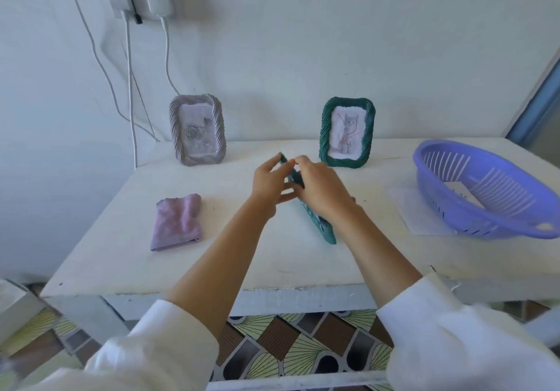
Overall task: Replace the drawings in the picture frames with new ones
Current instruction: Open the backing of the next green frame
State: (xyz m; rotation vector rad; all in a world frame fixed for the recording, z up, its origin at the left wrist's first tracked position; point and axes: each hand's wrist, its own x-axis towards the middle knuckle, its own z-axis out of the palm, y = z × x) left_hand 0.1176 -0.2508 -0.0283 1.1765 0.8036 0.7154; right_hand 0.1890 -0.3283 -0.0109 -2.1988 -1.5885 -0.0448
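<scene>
Both hands grip a green frame (315, 221) standing on its edge mid-worktop (242, 257): left hand (269, 183) pinches the top corner, right hand (322, 189) curls over its back. Grey frame (197, 130) at 11 o'clock, cat frame (347, 131) at 1, paper (415, 211) under the basket (485, 196) at 3. Best to steady the edge on the worktop and ease the backing off gently, not bending the drawing.

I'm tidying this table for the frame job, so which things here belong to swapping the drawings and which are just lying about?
Belongs to the job:
- dark green rope-edged frame held on edge by left hand and right hand
- standing green frame with cat drawing
- standing grey frame with rose drawing
- white paper sheet under the basket, probably

Lying about:
- folded pink cloth
- purple plastic slotted basket
- wall charger cables
</scene>
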